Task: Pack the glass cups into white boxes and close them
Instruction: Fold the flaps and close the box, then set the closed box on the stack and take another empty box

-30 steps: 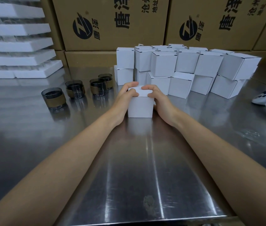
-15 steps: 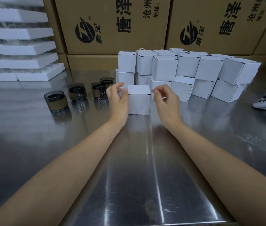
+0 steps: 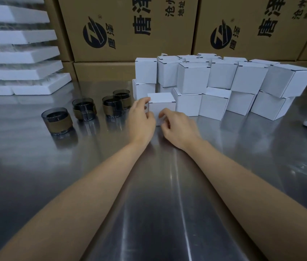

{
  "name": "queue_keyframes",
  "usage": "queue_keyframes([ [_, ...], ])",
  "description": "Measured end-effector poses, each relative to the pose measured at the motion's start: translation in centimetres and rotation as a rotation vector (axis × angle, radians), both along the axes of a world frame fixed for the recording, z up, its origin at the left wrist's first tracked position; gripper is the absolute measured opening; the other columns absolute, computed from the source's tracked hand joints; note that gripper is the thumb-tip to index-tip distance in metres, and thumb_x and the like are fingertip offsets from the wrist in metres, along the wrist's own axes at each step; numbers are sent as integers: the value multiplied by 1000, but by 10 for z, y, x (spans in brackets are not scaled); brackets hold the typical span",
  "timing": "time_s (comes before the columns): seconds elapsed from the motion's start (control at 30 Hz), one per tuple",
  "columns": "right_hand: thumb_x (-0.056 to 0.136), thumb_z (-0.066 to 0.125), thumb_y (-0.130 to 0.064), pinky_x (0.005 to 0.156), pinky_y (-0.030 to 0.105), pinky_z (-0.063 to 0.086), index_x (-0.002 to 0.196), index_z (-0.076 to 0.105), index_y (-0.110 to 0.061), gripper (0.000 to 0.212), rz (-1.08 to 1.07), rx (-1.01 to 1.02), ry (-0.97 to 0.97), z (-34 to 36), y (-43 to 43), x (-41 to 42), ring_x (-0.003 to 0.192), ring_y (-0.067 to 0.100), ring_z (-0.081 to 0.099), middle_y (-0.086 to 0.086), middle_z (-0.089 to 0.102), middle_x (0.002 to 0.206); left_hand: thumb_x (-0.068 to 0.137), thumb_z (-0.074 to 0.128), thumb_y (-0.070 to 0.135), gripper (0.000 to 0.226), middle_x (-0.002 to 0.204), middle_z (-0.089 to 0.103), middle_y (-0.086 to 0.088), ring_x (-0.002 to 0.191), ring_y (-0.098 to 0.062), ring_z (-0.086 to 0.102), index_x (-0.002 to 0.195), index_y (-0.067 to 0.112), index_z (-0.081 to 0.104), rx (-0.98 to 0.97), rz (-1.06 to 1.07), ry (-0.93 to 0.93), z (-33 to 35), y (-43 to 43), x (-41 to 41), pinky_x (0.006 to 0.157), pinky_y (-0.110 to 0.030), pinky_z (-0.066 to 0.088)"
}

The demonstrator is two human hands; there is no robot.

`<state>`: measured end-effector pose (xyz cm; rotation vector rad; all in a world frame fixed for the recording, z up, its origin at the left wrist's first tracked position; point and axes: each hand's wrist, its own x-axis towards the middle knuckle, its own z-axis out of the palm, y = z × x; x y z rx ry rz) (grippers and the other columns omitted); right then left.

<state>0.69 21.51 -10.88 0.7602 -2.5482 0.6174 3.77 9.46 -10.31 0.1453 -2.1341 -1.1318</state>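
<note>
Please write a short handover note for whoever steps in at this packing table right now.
Left hand: fingers on the left side and top edge of the closed white box; firm grip or not, cannot tell.
Right hand: at the box's front right corner, fingers curled; contact unclear.
The box stands on the steel table, right in front of the stack of closed white boxes.
Done: this box is shut, many others stacked.
Left: four glass cups stand unpacked to the left. No empty open box is in view.
</note>
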Motion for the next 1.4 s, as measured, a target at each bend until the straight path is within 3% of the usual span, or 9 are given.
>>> queue_keyframes([
  [0.1,91,44,-20,73,35,43,117,56,-19,29,-41,13,53,1,-5,-13,106,26,58,0,67,111,88,43,-2,54,134,56,-1,120,-18,53,139,17,48,-22,-14,-55,-1,-4,-9,100,-32,44],
  [0.2,91,45,-22,70,34,38,119,57,-19,31,-73,32,49,0,-9,-23,108,24,56,0,66,110,90,44,0,73,121,62,-7,109,-25,59,154,26,20,-65,-116,-226,-5,-6,-16,96,-36,47],
  [0.27,90,46,-23,73,34,41,124,56,-19,35,-80,50,7,-1,-10,-27,112,23,54,0,64,112,92,44,8,80,113,61,-11,109,-30,56,155,26,-2,-241,-104,-386,-9,-6,-20,98,-41,43],
  [0.33,89,47,-23,79,36,46,127,54,-19,39,-84,43,-38,-1,-9,-27,114,22,53,1,63,115,95,43,15,78,133,51,-16,126,-33,43,155,17,-7,-406,-55,-500,-11,-5,-21,106,-43,31],
  [0.5,91,45,-23,72,31,40,120,60,-22,32,-77,35,-18,0,-10,-23,106,22,59,-3,68,111,91,46,9,64,150,30,-7,133,-27,34,150,10,19,-358,-49,-356,-4,-1,-15,101,-41,36],
  [0.63,94,43,-24,63,32,31,90,59,-19,17,-73,24,49,3,-8,-16,91,30,61,3,69,93,94,43,10,38,133,46,1,107,-20,54,131,14,48,-319,-73,-41,2,6,-2,84,-41,47],
  [0.73,94,45,-24,63,31,30,91,63,-15,21,-90,-36,74,7,-5,-12,87,32,61,7,69,89,95,42,11,24,116,56,6,96,-12,55,112,16,58,-349,-138,27,2,12,2,79,-36,47],
  [1.07,90,47,-20,59,32,33,87,70,-10,25,-51,-158,59,10,-3,-11,79,31,61,10,69,82,87,45,2,24,91,59,11,81,-7,57,85,19,62,-84,-162,78,-1,19,-12,70,-26,46],
  [1.4,68,54,1,42,30,35,57,61,-6,14,-6,-413,223,13,-19,-25,43,28,48,8,56,51,80,44,-8,28,75,62,5,72,-5,57,73,13,61,118,-131,173,4,18,-35,66,-15,42],
])
